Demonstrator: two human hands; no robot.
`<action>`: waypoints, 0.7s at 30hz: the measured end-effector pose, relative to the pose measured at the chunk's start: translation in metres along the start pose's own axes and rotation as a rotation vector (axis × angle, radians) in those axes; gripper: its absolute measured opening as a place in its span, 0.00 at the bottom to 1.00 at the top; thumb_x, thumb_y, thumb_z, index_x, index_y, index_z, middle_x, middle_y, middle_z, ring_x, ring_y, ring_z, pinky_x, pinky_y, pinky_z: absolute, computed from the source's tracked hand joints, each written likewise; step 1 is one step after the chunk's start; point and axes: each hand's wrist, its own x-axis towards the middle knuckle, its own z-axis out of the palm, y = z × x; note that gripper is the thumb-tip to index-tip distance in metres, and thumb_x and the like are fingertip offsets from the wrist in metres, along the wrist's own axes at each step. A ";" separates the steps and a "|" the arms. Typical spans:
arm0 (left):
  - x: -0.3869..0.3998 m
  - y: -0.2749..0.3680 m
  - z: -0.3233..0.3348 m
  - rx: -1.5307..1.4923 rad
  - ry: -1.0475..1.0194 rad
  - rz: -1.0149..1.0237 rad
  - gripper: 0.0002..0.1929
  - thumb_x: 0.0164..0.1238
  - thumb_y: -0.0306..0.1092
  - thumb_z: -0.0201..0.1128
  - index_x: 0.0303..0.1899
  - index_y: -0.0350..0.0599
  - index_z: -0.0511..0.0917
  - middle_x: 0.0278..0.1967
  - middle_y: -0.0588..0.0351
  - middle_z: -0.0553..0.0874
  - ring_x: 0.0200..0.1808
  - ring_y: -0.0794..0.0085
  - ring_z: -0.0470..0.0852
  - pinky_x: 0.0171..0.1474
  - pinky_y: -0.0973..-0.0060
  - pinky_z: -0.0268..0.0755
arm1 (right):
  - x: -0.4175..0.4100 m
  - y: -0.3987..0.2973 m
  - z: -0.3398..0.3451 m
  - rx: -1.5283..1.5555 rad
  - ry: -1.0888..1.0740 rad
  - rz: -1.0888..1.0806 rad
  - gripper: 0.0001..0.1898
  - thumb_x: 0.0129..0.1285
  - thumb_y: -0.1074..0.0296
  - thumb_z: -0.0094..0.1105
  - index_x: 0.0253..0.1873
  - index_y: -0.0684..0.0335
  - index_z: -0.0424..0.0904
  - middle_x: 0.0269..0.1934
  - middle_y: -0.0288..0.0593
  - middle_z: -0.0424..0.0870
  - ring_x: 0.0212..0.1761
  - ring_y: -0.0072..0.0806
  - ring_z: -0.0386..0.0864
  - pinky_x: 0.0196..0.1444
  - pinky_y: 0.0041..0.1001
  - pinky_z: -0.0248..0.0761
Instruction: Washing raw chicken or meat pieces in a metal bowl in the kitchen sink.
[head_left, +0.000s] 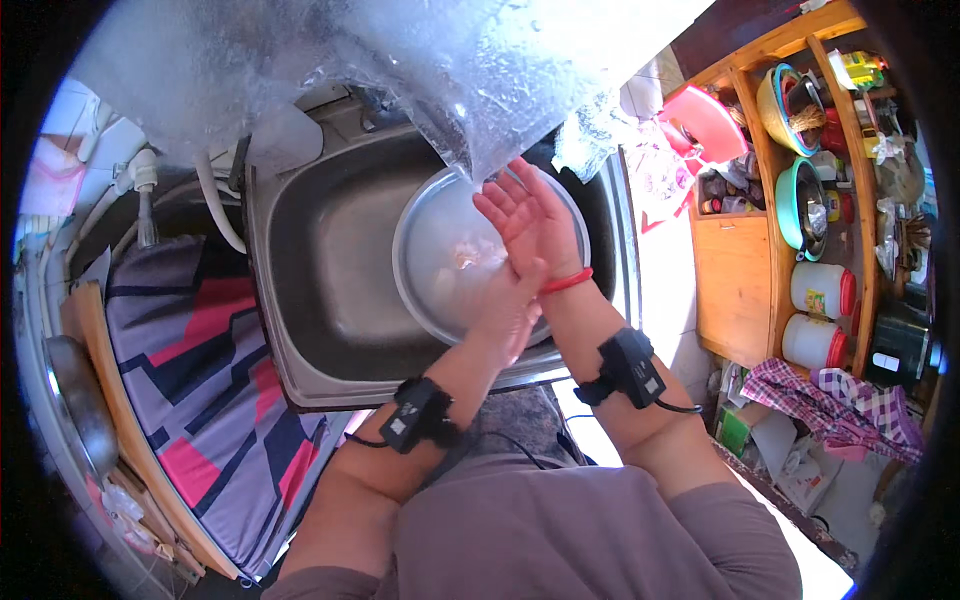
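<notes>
Both of my hands are over a round metal basin (403, 247) standing in the right part of a stainless steel sink (300, 300). My right hand (529, 217) is turned palm up with fingers spread, holding nothing, and a red band (568, 280) circles its wrist. Against that wrist and the heel of the palm lies my left hand (514, 311), slightly blurred; I cannot tell how its fingers are bent. Cloudy liquid and a small pale-orange piece (466, 256) show inside the basin. Crumpled clear plastic sheeting (480, 97) hangs above, its lower tip close to my right fingertips.
A patterned cloth or mat (217, 360) covers the surface left of the sink, beside a white drain pipe (217, 202). To the right stand wooden shelves (784, 300) with basins and red-lidded jars (821, 289). A checked cloth (832, 405) lies below. The plastic sheeting hides the sink's back edge.
</notes>
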 end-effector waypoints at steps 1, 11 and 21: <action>-0.002 -0.003 0.005 -0.053 -0.063 -0.075 0.34 0.57 0.47 0.63 0.60 0.41 0.59 0.53 0.53 0.75 0.54 0.67 0.74 0.57 0.71 0.65 | 0.003 0.002 0.000 -0.001 0.003 0.003 0.18 0.63 0.66 0.51 0.55 0.68 0.67 0.48 0.52 0.75 0.43 0.37 0.78 0.47 0.34 0.73; -0.009 0.001 -0.015 0.378 0.211 -0.154 0.26 0.55 0.34 0.64 0.55 0.40 0.67 0.47 0.52 0.77 0.48 0.71 0.75 0.53 0.74 0.66 | 0.011 -0.010 -0.074 -2.045 -0.048 -0.606 0.19 0.55 0.66 0.55 0.52 0.64 0.72 0.51 0.53 0.74 0.50 0.46 0.73 0.54 0.35 0.65; 0.036 0.033 -0.105 0.484 0.157 0.015 0.27 0.42 0.23 0.69 0.50 0.40 0.73 0.41 0.54 0.81 0.43 0.69 0.79 0.53 0.71 0.67 | 0.015 0.016 -0.113 -0.682 0.073 0.574 0.26 0.61 0.48 0.53 0.58 0.59 0.69 0.49 0.40 0.76 0.49 0.28 0.73 0.50 0.27 0.68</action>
